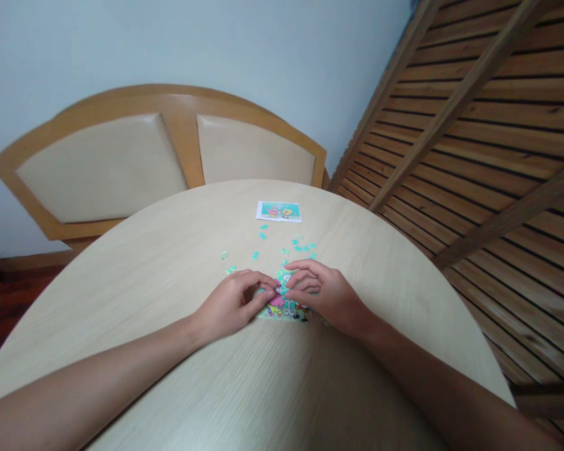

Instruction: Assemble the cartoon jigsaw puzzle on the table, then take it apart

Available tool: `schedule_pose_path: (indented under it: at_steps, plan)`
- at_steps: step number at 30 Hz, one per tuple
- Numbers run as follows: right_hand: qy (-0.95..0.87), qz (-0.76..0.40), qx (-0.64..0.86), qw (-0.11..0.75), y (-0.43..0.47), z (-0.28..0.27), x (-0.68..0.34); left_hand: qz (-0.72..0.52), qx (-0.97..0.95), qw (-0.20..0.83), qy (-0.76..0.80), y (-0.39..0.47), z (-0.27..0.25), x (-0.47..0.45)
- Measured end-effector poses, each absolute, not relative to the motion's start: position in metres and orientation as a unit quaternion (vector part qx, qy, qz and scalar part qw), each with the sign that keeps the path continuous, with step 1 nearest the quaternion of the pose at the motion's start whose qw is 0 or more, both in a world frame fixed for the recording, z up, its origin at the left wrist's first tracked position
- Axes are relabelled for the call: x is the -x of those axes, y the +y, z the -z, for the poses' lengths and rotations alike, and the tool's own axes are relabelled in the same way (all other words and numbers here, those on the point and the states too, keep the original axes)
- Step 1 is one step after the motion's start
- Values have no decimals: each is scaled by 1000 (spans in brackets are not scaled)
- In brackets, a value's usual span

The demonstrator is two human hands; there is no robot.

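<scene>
A partly assembled jigsaw puzzle with cartoon figures lies flat on the table, pink at its left and teal around. At its upper left side my left hand has thumb and forefinger pinched together on a puzzle piece, mostly covered by the fingertips. From the right, my right hand hovers over the puzzle, fingers curved and thumb apart from them, nothing visible in its grasp. The right hand hides part of the puzzle's right side.
Several loose teal pieces lie beyond the hands, a few more to the left. Farther back is a picture card. The round wooden table has a cushioned bench back behind it and a slatted wooden screen at right.
</scene>
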State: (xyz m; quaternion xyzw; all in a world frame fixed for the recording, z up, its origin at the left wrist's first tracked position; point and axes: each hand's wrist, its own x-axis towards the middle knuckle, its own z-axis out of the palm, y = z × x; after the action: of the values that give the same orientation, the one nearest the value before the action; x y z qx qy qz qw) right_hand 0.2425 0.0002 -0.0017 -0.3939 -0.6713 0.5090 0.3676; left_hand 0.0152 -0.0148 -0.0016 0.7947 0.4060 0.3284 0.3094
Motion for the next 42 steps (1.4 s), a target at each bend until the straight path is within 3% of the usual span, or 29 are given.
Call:
schedule_pose_path:
  at_steps: [9, 13, 17, 23, 42]
  plan:
    - [-714, -476, 365, 360, -6, 0, -234, -344, -770, 347, 411, -17, 5, -19]
    - [-808, -330, 356, 333, -3, -3, -242, -334, -779, 304, 435, -14, 3, -14]
    - [-905, -225, 261, 251, -1, -5, -250, -330, -763, 336, 443, -9, 1, -5]
    - [-934, -204, 224, 187, 1, -4, -258, -301, -767, 359, 438, -5, -4, -1]
    - [-937, -184, 232, 184, 2, -7, -263, -258, -799, 323, 437, -8, -4, 2]
